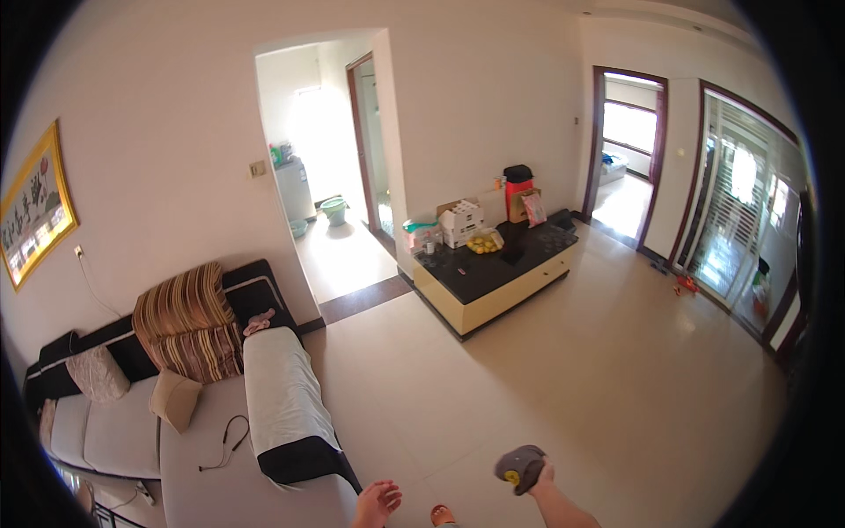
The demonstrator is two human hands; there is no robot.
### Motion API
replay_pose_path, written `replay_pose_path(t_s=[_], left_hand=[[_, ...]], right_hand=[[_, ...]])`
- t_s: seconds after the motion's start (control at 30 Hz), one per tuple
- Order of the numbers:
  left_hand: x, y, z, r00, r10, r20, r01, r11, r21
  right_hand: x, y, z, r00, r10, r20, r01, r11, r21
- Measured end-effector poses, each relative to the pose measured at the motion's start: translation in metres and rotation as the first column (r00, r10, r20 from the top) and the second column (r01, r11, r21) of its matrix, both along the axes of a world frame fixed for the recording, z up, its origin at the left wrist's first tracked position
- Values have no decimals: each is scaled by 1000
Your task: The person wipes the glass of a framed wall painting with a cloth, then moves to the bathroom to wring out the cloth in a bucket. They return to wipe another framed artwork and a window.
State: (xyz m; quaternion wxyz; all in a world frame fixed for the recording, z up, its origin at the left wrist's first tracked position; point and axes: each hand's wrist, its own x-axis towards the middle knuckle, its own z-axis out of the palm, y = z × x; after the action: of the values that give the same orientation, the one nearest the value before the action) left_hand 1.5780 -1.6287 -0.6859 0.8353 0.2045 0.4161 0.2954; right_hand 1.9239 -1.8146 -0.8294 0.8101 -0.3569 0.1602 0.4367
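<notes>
My right hand [545, 476] is closed on a dark grey cloth cap [521, 467] with a yellow patch, held over the tiled floor. Nothing is in my left hand [379, 503], whose fingers are loosely curled and apart, beside the near end of the sofa's armrest [300, 459]. A foot in a reddish-brown sandal [441, 515] shows between the two hands at the bottom.
To the left stands a grey sofa [204, 462] with cushions, a striped blanket [185, 310] and neckband earphones [228, 442]. A low black-topped cabinet [455, 280] holds yellow fruit [484, 243], boxes and bags. Small red items [686, 284] lie by the sliding glass door [733, 204].
</notes>
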Motion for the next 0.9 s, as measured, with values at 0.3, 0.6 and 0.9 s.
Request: replay_pose_path(t_s=[0.3,0.6,0.9], left_hand=[[57,213,39,991,128,-34,-127,991,31],[97,436,-35,927,360,103,-338,923,-182],[187,678,32,919,382,-94,-385,923,-3]], right_hand=[[149,39,3,885,-420,202,450,658,-603],[293,402,-5,983,-132,128,179,852,-492],[142,938,108,641,764,75,-767,642,14]])
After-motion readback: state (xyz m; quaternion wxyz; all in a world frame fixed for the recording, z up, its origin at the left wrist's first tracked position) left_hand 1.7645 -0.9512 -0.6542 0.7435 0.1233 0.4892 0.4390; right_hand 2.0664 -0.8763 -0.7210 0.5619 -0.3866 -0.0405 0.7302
